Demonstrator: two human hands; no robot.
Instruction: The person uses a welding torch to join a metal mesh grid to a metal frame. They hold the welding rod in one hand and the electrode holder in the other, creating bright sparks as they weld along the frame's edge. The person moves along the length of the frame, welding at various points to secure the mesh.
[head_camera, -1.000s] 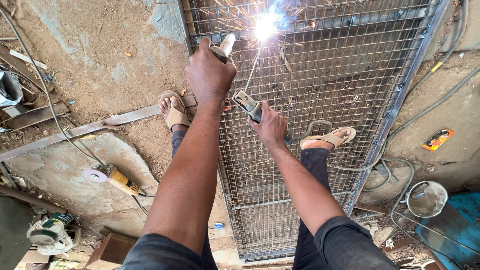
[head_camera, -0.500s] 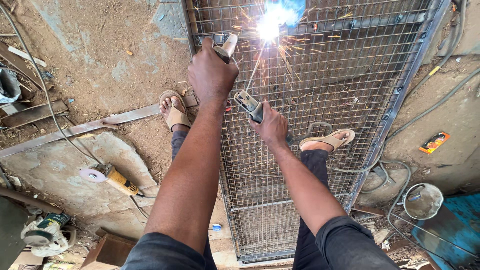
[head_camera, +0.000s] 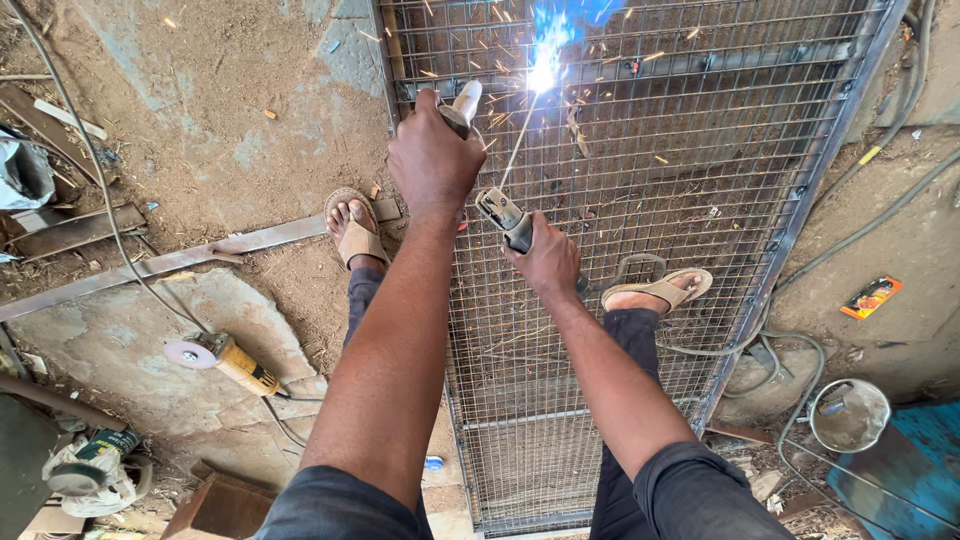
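Observation:
My right hand (head_camera: 548, 258) grips a welding electrode holder (head_camera: 502, 211); its thin rod (head_camera: 518, 130) reaches up to a bright blue-white arc (head_camera: 543, 75) on a metal frame covered with wire mesh (head_camera: 700, 150) lying on the ground. My left hand (head_camera: 432, 160) is closed around a pale handle (head_camera: 462, 103) just left of the arc. Sparks fly over the mesh. My two sandalled feet stand below, one (head_camera: 352, 228) on the dirt left of the frame and the other (head_camera: 655, 292) on the mesh.
A yellow angle grinder (head_camera: 222, 357) with its cable lies on a stone slab at the left. A long flat steel bar (head_camera: 170, 262) crosses the dirt. Cables and a small round bucket (head_camera: 848, 415) lie at the right, another power tool (head_camera: 90, 470) at bottom left.
The arc has stayed near the top bar of the mesh frame, drifting slightly. Both hands keep their grips and hardly move.

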